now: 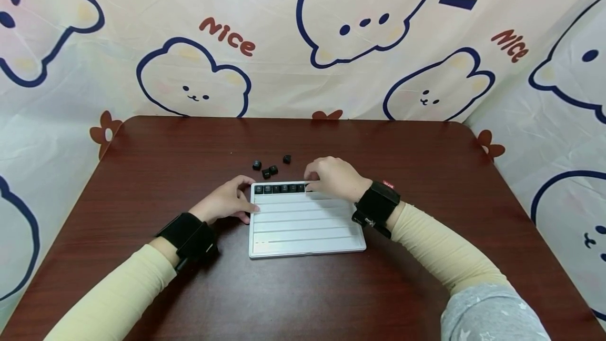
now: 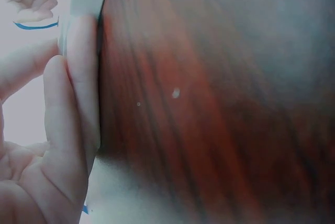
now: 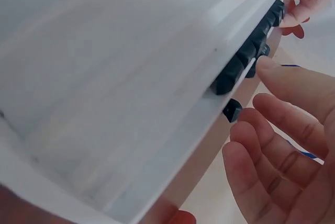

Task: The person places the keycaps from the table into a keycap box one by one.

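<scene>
A white ridged tray (image 1: 305,228) lies on the table, with a row of black keycaps (image 1: 279,189) along its far ridge. My left hand (image 1: 227,200) grips the tray's left edge, thumb on top and fingers along the side. In the left wrist view the fingers (image 2: 78,77) lie against that edge. Over the tray's far edge, at the right end of the row, is my right hand (image 1: 333,177). Its fingers (image 3: 243,177) are loosely bent in the right wrist view, with nothing between them. The thumb tip overlaps keycaps beyond the edge there.
Several loose black keycaps (image 1: 266,173) lie on the brown wooden table (image 1: 189,143) just beyond the tray's far edge. A patterned cloth (image 1: 279,83) hangs behind the table and along both sides. Each wrist wears a black band (image 1: 379,205).
</scene>
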A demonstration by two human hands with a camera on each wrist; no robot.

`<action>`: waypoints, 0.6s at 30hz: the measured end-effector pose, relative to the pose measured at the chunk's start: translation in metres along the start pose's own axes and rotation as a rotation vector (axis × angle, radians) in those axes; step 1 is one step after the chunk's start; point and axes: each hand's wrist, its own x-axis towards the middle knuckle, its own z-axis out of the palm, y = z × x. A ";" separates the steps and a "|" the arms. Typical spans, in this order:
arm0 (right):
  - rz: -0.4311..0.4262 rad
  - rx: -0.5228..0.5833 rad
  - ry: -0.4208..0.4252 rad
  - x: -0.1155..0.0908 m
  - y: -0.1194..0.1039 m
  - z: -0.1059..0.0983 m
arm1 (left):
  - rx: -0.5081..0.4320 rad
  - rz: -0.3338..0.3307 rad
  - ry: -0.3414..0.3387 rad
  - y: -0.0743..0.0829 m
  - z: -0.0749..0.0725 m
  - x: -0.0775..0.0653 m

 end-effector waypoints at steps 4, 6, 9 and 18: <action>-0.005 -0.003 -0.001 0.002 0.000 -0.007 | 0.004 -0.004 0.000 0.000 0.000 0.000; -0.004 -0.005 -0.003 0.004 0.000 -0.010 | 0.004 -0.007 0.001 0.001 -0.001 0.000; 0.002 -0.005 -0.009 0.008 0.000 -0.013 | 0.004 -0.010 0.000 0.001 -0.001 0.001; 0.024 0.011 -0.054 0.024 0.002 -0.012 | -0.009 -0.005 -0.008 0.000 -0.001 0.000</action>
